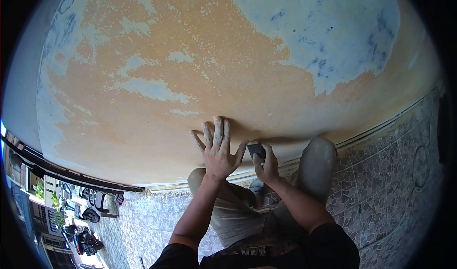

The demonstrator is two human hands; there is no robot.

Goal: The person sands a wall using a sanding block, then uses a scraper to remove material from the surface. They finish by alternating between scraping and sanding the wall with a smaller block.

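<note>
My left hand [219, 150] lies against the orange painted wall [247, 93], its fingers spread and dusted with pale powder. Close to its right, my right hand [267, 166] is wrapped round a small dark block [256, 150] with a lighter edge, held at the lower part of the wall. Large whitish patches [333, 26] with bluish marks show through the orange paint at the upper right, and smaller ones at the left.
My bent knees [318, 157] are close to the wall's base. Stone-patterned tiles [366, 188] cover the floor, with a round cover [421, 168] at the right. Motorcycles [83, 240], a chair [99, 201] and plants [58, 217] stand at the lower left.
</note>
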